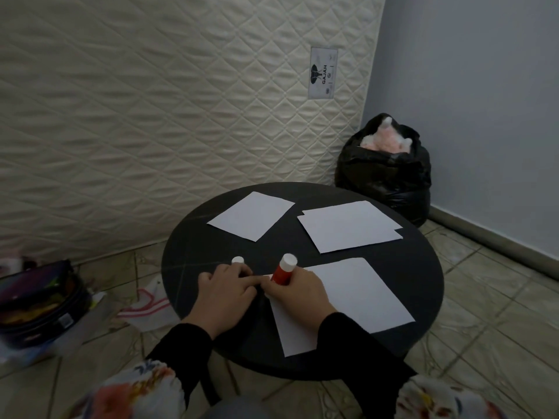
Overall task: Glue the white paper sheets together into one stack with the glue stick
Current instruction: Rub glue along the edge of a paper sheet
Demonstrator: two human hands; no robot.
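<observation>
Three lots of white paper lie on the round black table: one sheet at the far left, an overlapped pair at the far right, and a near sheet in front of me. My right hand grips the red glue stick upright, white end up, with its lower end at the near sheet's top-left corner. My left hand rests beside it on the table, fingers curled round a small white cap that pokes out above the knuckles. Its fingertips reach toward the sheet's corner.
A quilted mattress leans upright behind the table. A black bag with a pink plush item stands in the far right corner. An open pencil case and a white cloth lie on the tiled floor at left.
</observation>
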